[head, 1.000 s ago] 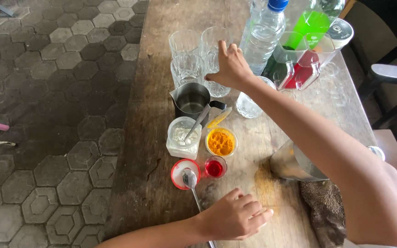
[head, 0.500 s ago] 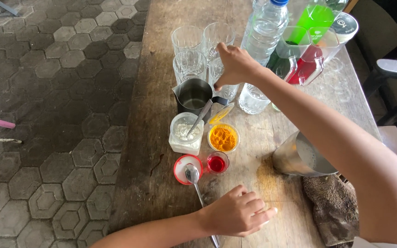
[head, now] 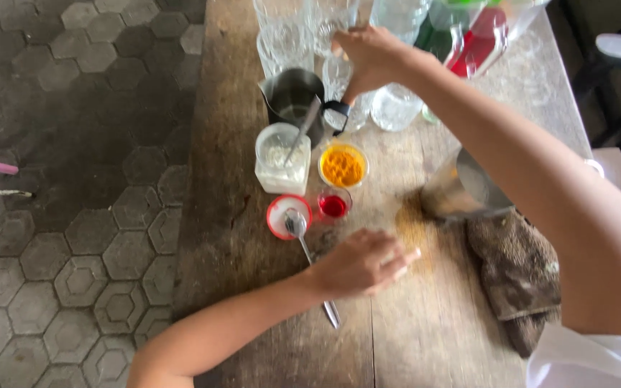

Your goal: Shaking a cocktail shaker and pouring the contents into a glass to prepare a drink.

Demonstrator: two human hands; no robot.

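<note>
**newbie_q:** ok what's each hand actually doing here? hard to read from the head view

**benchwatcher:** So the right hand [head: 368,57] is reached out to the far end of the wooden bench [head: 231,237], closed around the top of a clear cut glass [head: 339,79], fingers curled over its rim. That glass stands right beside the steel pitcher [head: 292,97], in among a cluster of other clear glasses [head: 282,36] and a plastic water bottle [head: 397,65].

**newbie_q:** and the left one?

**benchwatcher:** Left hand [head: 361,262] is down on the bench near the person, palm down, fingers loosely curled and close together. It sits over the handle of a metal spoon [head: 310,251], so I can't tell whether it really grips it or just rests on top. The spoon's bowl lies in a small red-rimmed dish [head: 285,215].

**newbie_q:** what else is around?

**benchwatcher:** Just beside that dish is a tiny cup of red liquid [head: 333,206]. Behind those, a small bowl of orange-yellow powder [head: 343,165] and a clear jar of white stuff [head: 279,162] with a utensil leaning in it. To the right, a metal bowl [head: 468,187] tilted against a brown rag [head: 519,273]. Red and green bottles [head: 476,43] at the far edge. Grey hexagon paving [head: 73,179] on the floor to the left.
</note>
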